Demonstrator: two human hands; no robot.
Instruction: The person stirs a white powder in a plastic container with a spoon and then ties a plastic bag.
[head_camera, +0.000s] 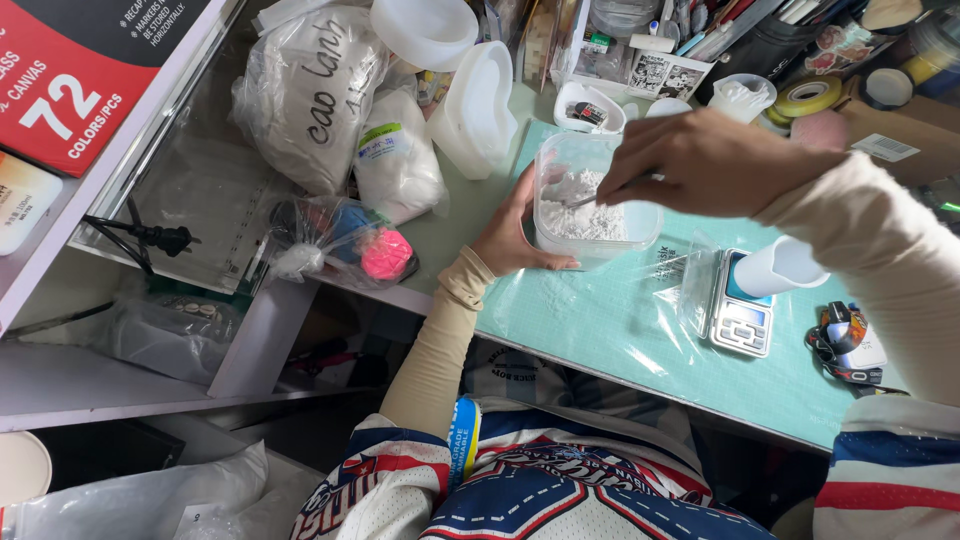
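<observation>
Honestly pretty cramped. Nearest: front edge of the counter (620, 375) running close along the body, green mat on top, with one open patch of mat between that edge and the tub. One small pocket scale (741, 318) near the right front, wrapped in clear plastic, one white cup (782, 267) tipped across its platform; contents of the cup not visible. One lanyard gadget (845, 345) lying just right of the scale, close to the edge.

Mid counter: one clear plastic tub (592, 200), open on top, roughly a third full of white powder. Left hand (515, 235) cupped against the tub's left wall, fingers wrapped round the side, thumb along the bottom edge. Right hand (700, 160) hovering over the tub's right rim, fingers pinched shut on a thin metal spoon (585, 200) whose tip sits in the powder.

Left of the tub, past the mat's edge: one clear bag (340, 245) with pink and blue lumps inside, two bags of white powder (320, 90) behind it. Two empty white moulds (470, 100) further back. Far edge totally crowded: one small lidded cup (743, 97), one tape roll (808, 95), a pen holder; no free room there.
</observation>
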